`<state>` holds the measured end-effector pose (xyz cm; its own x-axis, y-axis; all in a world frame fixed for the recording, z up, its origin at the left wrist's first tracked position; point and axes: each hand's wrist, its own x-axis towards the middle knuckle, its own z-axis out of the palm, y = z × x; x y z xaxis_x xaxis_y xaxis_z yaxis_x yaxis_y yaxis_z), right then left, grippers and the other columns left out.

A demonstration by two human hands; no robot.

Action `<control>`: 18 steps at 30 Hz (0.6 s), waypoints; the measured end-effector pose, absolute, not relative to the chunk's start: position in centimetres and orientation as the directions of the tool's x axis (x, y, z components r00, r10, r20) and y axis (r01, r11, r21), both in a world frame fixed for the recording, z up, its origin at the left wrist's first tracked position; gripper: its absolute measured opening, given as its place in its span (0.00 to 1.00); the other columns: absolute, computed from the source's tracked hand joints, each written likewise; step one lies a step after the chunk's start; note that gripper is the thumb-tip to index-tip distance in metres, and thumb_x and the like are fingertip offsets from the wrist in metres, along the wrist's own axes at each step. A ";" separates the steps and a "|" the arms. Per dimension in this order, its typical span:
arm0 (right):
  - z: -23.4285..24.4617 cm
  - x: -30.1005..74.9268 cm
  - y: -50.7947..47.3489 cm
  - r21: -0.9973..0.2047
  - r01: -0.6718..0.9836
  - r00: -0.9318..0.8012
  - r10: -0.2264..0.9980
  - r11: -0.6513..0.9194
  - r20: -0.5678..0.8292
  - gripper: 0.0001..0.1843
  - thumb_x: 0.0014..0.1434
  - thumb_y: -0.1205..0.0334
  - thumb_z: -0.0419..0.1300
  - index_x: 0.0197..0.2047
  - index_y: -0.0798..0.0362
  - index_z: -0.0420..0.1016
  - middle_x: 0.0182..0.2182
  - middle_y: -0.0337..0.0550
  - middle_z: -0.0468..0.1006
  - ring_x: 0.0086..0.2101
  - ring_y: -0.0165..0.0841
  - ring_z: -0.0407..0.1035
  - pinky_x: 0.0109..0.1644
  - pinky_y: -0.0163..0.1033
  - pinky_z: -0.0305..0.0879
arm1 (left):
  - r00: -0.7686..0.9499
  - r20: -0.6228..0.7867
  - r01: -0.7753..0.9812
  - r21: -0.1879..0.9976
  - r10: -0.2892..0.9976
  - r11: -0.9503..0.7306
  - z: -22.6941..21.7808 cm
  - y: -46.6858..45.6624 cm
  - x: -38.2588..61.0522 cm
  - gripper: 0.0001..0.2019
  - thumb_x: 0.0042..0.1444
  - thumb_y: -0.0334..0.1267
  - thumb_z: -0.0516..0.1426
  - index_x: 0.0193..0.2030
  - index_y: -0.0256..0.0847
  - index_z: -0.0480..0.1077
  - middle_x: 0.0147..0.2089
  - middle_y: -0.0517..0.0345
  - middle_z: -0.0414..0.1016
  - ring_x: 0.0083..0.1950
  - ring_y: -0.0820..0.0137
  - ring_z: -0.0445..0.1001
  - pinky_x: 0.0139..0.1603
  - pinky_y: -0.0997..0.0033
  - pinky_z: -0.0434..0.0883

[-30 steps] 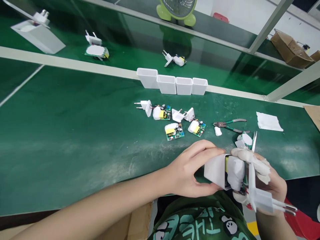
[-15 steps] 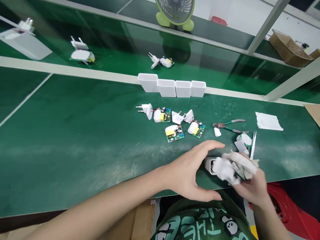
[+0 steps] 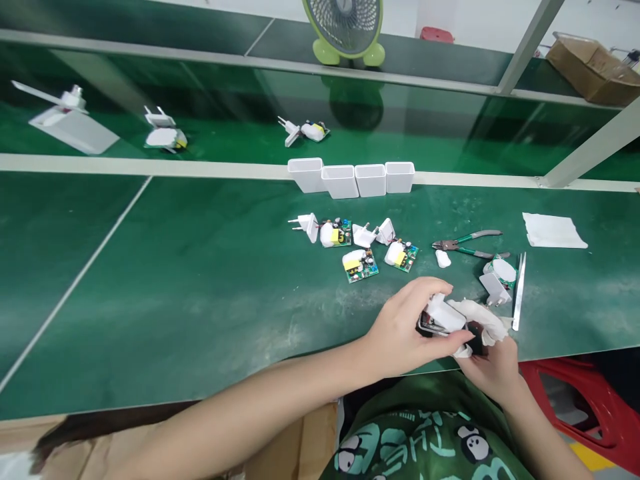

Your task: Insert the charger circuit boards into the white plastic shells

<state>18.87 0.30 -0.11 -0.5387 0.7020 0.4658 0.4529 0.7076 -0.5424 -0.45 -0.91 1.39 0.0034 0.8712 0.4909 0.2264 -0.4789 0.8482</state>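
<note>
Close to the table's front edge, my left hand [image 3: 401,328] grips a small white plastic housing [image 3: 450,316] between thumb and fingers. The housing's end by my left palm is open, with dark parts showing inside. My right hand [image 3: 493,372] is closed on a crumpled white cloth [image 3: 481,319], which lies against the housing's other end; its fingers are mostly hidden. Beyond my hands lie a round white part on a circuit board [image 3: 501,272], a white plug piece [image 3: 495,289] and metal tweezers [image 3: 520,292].
Green-handled cutting pliers [image 3: 467,245] lie beside a small white lump [image 3: 443,259]. Several circuit boards [image 3: 361,265] with white plugs [image 3: 307,225] are mid-table. White plastic cases [image 3: 341,182] line the shelf rail. A white sheet [image 3: 555,231] lies right; a green fan [image 3: 345,27] stands behind.
My left hand has closed from an open curve onto the white housing. The cloth has shifted off much of the housing, and the camera view has turned slightly.
</note>
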 end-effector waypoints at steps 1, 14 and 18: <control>-0.1 18.9 0.3 -0.548 0.447 -0.540 0.702 0.707 0.465 0.27 0.62 0.70 0.58 0.63 0.53 0.62 0.39 0.49 0.74 0.38 0.40 0.74 0.38 0.40 0.75 | 0.031 0.527 0.204 0.828 0.849 -0.522 1.3 -0.8 -0.6 0.23 0.54 0.41 0.67 0.53 0.39 0.66 0.49 0.48 0.77 0.49 0.64 0.79 0.49 0.66 0.77; 1.0 18.9 1.4 -0.429 0.316 -0.718 0.509 0.846 0.474 0.19 0.58 0.80 0.56 0.49 0.52 0.70 0.41 0.51 0.69 0.38 0.38 0.65 0.37 0.41 0.66 | 0.309 0.555 0.103 0.788 0.772 -0.608 0.6 0.1 -2.9 0.22 0.57 0.40 0.66 0.54 0.42 0.62 0.54 0.48 0.77 0.54 0.63 0.79 0.68 0.51 0.66; 2.5 20.3 1.0 -0.460 0.325 -0.734 0.527 0.827 0.428 0.21 0.57 0.80 0.56 0.50 0.49 0.73 0.41 0.50 0.70 0.37 0.38 0.65 0.37 0.42 0.66 | 0.243 0.615 0.079 0.759 0.751 -0.647 0.3 0.1 -3.0 0.32 0.56 0.46 0.65 0.62 0.40 0.58 0.64 0.35 0.68 0.64 0.53 0.70 0.64 0.47 0.69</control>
<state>20.32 1.02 2.52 -0.7344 0.5268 0.4280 0.3251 0.8265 -0.4595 -3.00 0.08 0.32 0.2426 0.7507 0.6146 0.0788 -0.6466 0.7587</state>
